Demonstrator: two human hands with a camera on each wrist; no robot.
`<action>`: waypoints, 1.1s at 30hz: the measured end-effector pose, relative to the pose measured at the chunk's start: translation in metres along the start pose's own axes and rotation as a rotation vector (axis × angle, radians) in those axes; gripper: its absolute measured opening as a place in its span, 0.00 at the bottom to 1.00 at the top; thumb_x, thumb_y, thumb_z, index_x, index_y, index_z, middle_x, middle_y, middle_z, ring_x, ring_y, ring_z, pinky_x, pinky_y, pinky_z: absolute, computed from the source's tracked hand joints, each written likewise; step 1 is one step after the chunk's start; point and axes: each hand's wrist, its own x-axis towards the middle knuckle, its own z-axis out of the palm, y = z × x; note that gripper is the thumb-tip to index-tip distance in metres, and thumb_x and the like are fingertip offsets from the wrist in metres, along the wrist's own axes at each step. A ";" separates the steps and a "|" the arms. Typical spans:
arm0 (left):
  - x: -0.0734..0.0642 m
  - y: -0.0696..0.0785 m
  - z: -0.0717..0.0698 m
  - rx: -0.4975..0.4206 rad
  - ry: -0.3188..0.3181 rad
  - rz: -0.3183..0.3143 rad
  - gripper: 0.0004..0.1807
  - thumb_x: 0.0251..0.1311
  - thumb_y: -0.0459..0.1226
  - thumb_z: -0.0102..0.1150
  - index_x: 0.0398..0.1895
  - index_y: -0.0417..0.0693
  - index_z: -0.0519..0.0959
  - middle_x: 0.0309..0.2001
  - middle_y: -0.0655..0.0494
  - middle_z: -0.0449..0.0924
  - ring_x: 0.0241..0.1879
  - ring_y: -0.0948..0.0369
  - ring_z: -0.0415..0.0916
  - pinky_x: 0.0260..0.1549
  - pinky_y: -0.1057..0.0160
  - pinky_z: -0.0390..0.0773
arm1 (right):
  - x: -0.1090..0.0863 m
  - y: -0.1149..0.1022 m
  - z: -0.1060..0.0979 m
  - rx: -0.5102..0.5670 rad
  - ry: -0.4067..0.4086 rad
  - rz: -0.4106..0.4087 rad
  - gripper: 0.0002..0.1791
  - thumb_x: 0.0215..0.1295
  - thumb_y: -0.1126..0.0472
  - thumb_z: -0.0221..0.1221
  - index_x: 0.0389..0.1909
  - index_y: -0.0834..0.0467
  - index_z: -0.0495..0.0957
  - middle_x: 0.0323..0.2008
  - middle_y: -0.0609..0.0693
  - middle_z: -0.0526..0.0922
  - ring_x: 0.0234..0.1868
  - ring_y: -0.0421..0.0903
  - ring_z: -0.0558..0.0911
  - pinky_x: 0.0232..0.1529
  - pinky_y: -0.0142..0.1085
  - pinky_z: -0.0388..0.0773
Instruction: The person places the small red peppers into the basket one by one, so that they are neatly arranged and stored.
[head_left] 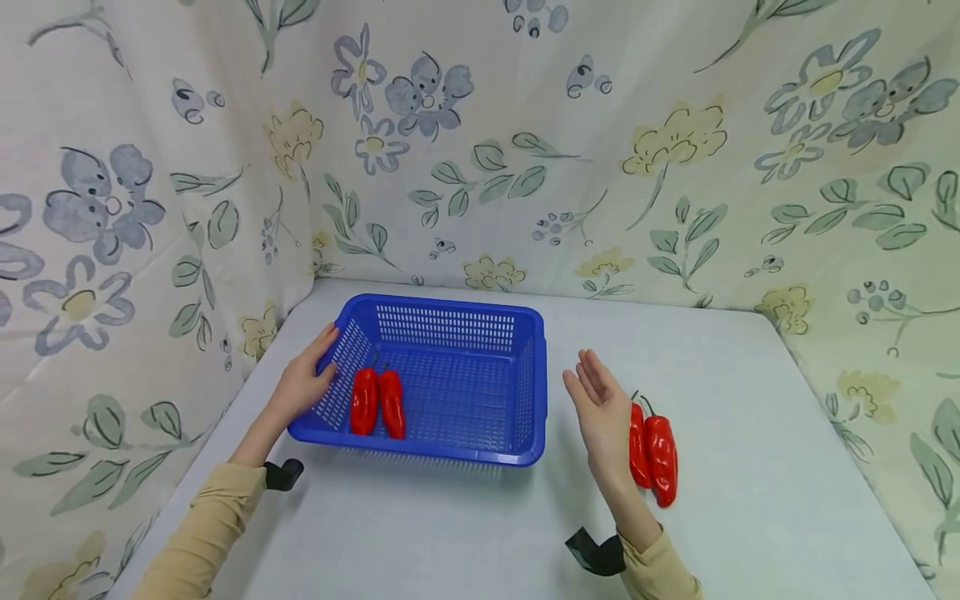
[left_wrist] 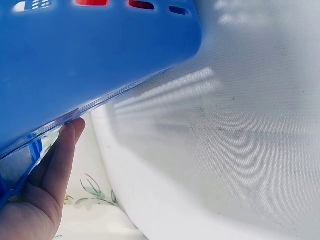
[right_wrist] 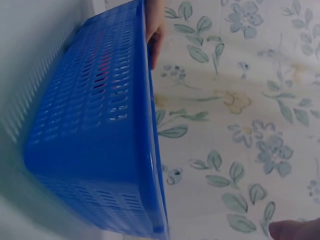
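A blue plastic basket with slotted walls stands on the white table. Two red peppers with thin dark stems lie side by side inside it, at its left end. My left hand is at the basket's left rim, thumb over the edge and fingers along the outer side. Close up in the left wrist view, fingers meet the blue plastic. To the right of the basket, apart from it, my right hand is held with straight fingers and holds nothing. Only its thumb tip shows in the right wrist view.
Right beside my right hand, two more red peppers lie on the white table, one partly hidden by the hand. A flower-printed curtain hangs behind the table and along its sides.
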 end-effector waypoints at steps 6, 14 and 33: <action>0.000 -0.002 0.002 0.003 -0.003 -0.004 0.33 0.62 0.27 0.46 0.72 0.39 0.53 0.75 0.42 0.47 0.71 0.39 0.50 0.66 0.37 0.55 | 0.000 0.007 -0.011 0.005 0.017 0.039 0.35 0.66 0.51 0.56 0.72 0.53 0.57 0.70 0.49 0.64 0.69 0.47 0.67 0.58 0.30 0.69; 0.000 -0.001 0.001 -0.001 -0.004 -0.002 0.33 0.63 0.27 0.46 0.73 0.40 0.53 0.75 0.43 0.47 0.71 0.39 0.50 0.66 0.37 0.55 | 0.002 0.016 -0.028 -0.002 0.083 0.048 0.35 0.67 0.52 0.55 0.72 0.52 0.56 0.70 0.49 0.64 0.69 0.47 0.67 0.53 0.23 0.70; 0.000 0.002 0.000 -0.005 0.006 0.003 0.33 0.62 0.27 0.46 0.72 0.37 0.54 0.74 0.42 0.48 0.71 0.38 0.50 0.66 0.37 0.55 | 0.009 0.038 -0.075 -0.107 0.231 0.076 0.35 0.68 0.52 0.53 0.73 0.54 0.55 0.71 0.52 0.63 0.70 0.53 0.64 0.57 0.31 0.66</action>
